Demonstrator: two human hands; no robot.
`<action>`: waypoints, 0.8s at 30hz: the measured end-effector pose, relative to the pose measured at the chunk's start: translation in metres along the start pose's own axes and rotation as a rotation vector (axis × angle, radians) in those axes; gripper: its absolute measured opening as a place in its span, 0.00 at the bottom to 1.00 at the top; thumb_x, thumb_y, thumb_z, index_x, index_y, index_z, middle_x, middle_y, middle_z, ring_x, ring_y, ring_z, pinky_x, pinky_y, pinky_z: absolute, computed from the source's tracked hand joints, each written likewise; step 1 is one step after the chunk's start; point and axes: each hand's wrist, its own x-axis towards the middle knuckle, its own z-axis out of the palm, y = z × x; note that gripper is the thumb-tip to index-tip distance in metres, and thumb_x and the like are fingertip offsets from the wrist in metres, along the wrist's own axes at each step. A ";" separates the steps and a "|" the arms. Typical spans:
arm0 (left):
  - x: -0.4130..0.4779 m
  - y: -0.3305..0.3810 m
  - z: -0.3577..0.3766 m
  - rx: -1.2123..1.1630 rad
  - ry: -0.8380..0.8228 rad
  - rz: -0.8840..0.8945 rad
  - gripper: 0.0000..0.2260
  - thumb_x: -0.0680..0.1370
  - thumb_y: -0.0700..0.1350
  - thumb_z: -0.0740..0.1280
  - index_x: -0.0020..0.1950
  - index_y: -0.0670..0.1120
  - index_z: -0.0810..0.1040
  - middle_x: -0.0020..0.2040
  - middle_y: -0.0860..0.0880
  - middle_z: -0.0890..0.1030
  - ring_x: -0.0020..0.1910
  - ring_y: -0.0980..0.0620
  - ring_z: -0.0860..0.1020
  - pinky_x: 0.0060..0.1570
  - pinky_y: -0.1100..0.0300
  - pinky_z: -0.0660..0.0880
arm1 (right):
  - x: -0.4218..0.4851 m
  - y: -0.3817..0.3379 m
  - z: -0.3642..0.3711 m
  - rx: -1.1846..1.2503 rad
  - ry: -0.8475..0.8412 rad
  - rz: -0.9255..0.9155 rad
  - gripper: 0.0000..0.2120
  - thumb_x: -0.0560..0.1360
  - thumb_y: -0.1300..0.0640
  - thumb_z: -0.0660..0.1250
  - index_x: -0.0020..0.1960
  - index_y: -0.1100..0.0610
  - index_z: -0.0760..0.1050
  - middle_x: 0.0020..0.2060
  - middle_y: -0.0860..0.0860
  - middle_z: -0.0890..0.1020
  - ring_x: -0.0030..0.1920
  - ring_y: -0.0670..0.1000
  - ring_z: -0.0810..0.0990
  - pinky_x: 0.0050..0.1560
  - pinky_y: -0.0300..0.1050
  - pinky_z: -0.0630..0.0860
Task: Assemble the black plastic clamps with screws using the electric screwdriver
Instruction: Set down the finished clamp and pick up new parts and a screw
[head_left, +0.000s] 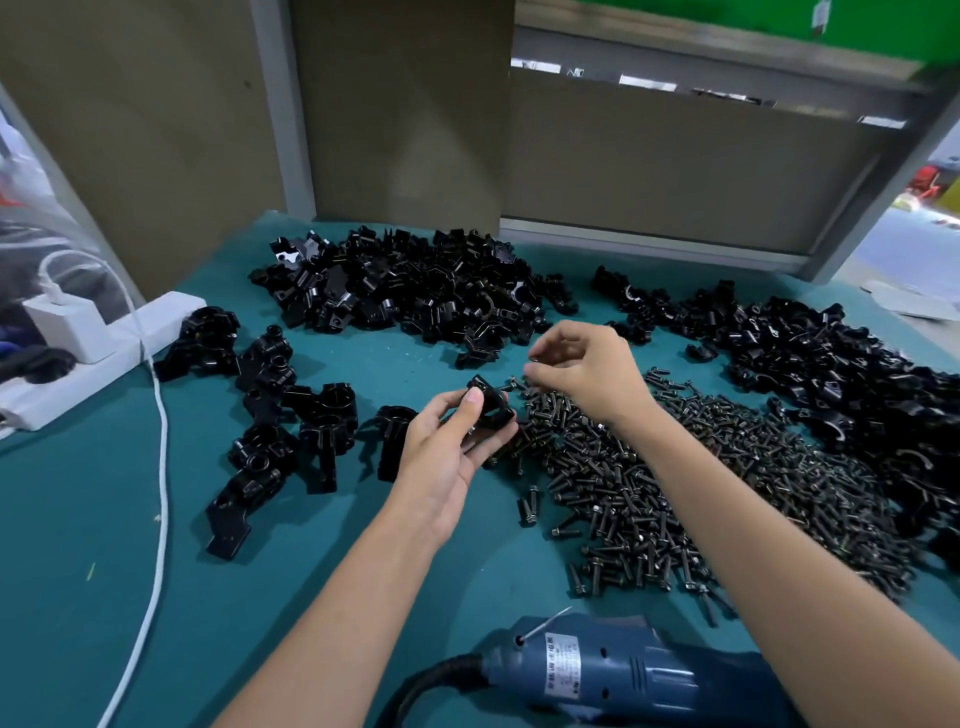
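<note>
- Teal bench mat (104, 519) fills my view, with brown board panels behind.
- Loose clamp halves heap at the back (410, 283) and to the right (841, 374); what look like assembled clamps (270, 410) sit left.
- Screw pile (691, 493) sprawls right of centre, under my right arm.
- Electric screwdriver (623, 675) lies idle near me, untouched.
- My left hand (447, 447) closes on one black clamp (491, 402), held just above the mat.
- My right hand (582, 374) hovers over the screws, fingertips pinched; whether it holds a screw, I can't tell.
- I judge I'm loading a screw; next, seat it in the clamp hole.
</note>
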 end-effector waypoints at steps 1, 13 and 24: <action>0.000 -0.001 0.001 0.020 -0.003 0.016 0.05 0.81 0.38 0.64 0.51 0.37 0.76 0.52 0.38 0.82 0.51 0.43 0.83 0.50 0.55 0.82 | -0.008 -0.005 0.004 0.176 -0.028 0.002 0.08 0.70 0.66 0.76 0.40 0.55 0.79 0.33 0.52 0.85 0.35 0.51 0.84 0.42 0.44 0.82; 0.003 -0.008 -0.003 0.265 -0.036 0.218 0.01 0.81 0.38 0.65 0.50 0.41 0.76 0.46 0.44 0.83 0.52 0.44 0.82 0.52 0.55 0.81 | -0.030 -0.019 0.021 0.422 -0.053 -0.075 0.10 0.69 0.67 0.76 0.37 0.56 0.78 0.33 0.49 0.82 0.37 0.45 0.79 0.42 0.38 0.76; 0.005 0.002 -0.006 0.208 0.016 0.258 0.01 0.81 0.38 0.65 0.51 0.41 0.75 0.48 0.44 0.83 0.51 0.48 0.82 0.53 0.55 0.81 | -0.029 -0.012 0.018 0.045 0.033 -0.109 0.07 0.77 0.62 0.69 0.51 0.55 0.85 0.46 0.47 0.85 0.45 0.45 0.81 0.47 0.38 0.77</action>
